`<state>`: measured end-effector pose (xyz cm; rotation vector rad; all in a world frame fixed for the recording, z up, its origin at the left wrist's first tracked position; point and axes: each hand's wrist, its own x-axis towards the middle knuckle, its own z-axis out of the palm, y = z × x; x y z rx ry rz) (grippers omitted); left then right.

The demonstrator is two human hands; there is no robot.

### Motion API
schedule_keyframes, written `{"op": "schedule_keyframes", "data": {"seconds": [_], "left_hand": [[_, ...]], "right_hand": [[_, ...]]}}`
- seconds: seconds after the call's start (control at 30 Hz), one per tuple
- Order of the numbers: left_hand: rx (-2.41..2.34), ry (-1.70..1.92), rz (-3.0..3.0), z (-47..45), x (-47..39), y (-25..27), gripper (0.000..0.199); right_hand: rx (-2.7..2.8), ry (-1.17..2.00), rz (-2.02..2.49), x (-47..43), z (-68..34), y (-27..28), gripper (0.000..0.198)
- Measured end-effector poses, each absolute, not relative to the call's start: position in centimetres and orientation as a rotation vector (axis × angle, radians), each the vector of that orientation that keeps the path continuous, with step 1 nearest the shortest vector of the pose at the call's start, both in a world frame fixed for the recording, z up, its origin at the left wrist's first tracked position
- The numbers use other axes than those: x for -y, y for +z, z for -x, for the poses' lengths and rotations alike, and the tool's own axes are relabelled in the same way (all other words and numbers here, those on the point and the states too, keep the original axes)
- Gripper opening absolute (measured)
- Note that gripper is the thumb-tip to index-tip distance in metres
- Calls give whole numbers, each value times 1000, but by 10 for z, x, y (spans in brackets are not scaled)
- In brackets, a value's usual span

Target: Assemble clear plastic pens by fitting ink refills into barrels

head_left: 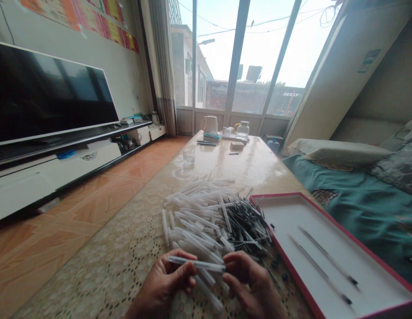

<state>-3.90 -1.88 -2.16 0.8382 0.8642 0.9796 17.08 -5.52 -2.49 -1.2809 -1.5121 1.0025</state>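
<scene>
My left hand is closed around a translucent white pen barrel, which lies nearly level. At the barrel's right end my right hand pinches with thumb and fingers; a small dark part shows there, mostly hidden by the fingertips. Just beyond both hands spreads a heap of similar pen barrels. Thin black pen refills are piled against its right side. Two pens with black ends lie in a shallow white box with a red rim, to the right.
Several small black pieces lie beside the box. Farther along the patterned table are a drinking glass, a glass jug and a small box. A sofa borders the right; a television cabinet runs along the left.
</scene>
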Motion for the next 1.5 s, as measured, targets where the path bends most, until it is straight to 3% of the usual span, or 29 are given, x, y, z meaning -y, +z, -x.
{"op": "schedule_keyframes", "data": {"seconds": [0.2, 0.33, 0.53, 0.7, 0.93, 1.1, 1.27, 1.5], "left_hand": [[-879, 975, -856, 39, 20, -21, 23], [-888, 973, -848, 41, 20, -21, 25], [-860, 968, -862, 40, 20, -18, 21], [-859, 973, -852, 40, 19, -20, 22], [-864, 962, -853, 39, 18, -19, 22], [-866, 973, -837, 39, 19, -22, 23], [-868, 964, -854, 41, 19, -23, 23], [-863, 975, -835, 40, 18, -20, 24]], "right_hand": [[1729, 826, 1337, 55, -175, -22, 46], [1657, 846, 1305, 56, -173, -22, 38], [1658, 912, 1333, 57, -173, -20, 48], [1559, 974, 1289, 57, -171, -23, 40], [1695, 804, 1335, 56, -171, -27, 51], [1600, 857, 1318, 57, -171, -25, 41], [1705, 815, 1343, 57, -173, -20, 48], [1587, 894, 1313, 57, -170, -22, 42]]}}
